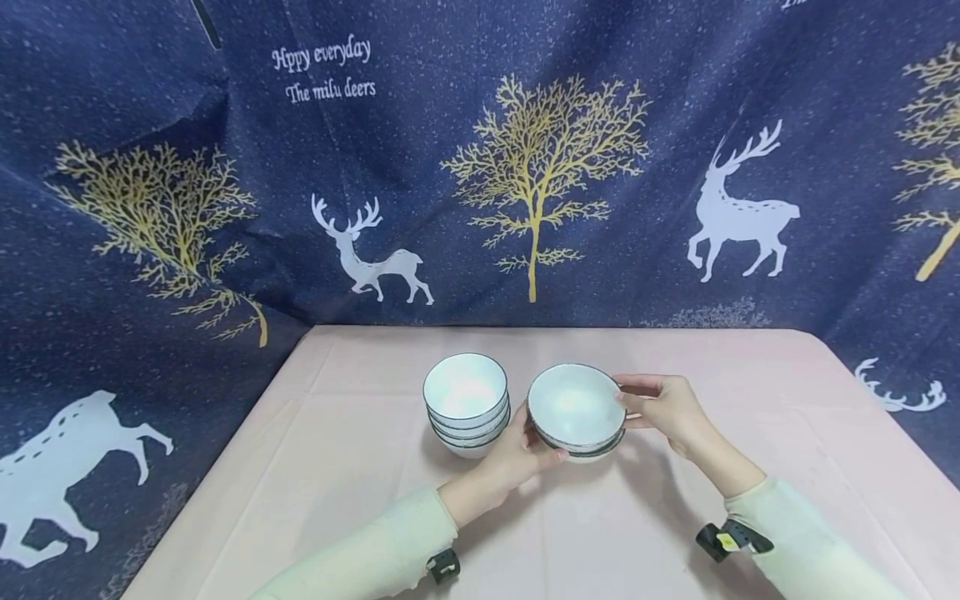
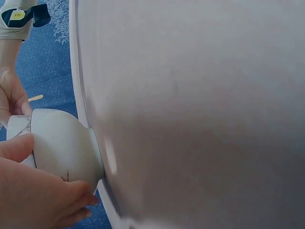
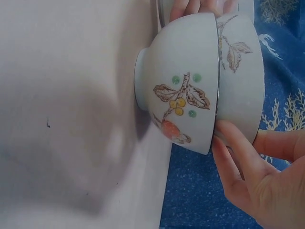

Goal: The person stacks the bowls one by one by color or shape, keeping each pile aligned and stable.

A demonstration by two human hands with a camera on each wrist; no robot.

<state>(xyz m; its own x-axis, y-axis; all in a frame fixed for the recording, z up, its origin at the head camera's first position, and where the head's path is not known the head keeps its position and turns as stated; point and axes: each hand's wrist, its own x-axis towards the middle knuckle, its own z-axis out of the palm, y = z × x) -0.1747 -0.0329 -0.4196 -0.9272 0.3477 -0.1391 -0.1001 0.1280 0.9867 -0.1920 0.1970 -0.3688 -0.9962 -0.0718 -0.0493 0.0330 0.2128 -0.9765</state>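
Two white bowls with dark rims sit one inside the other in front of me. My right hand (image 1: 673,414) pinches the rim of the upper bowl (image 1: 576,404) from the right, its thumb at the rim and fingers beneath. From the left, my left hand (image 1: 516,454) holds the lower bowl (image 3: 186,90), thumb near the rim and fingers around the side. Painted leaves and fruit decorate the lower bowl's outside, and its foot appears to meet the table in the wrist views. A stack of several similar bowls (image 1: 465,387) stands just left of my left hand.
Pale pink cloth covers the table (image 1: 360,508). Behind it hangs a dark blue curtain (image 1: 480,308) printed with deer and golden trees. My left forearm crosses in front of the bowl stack.
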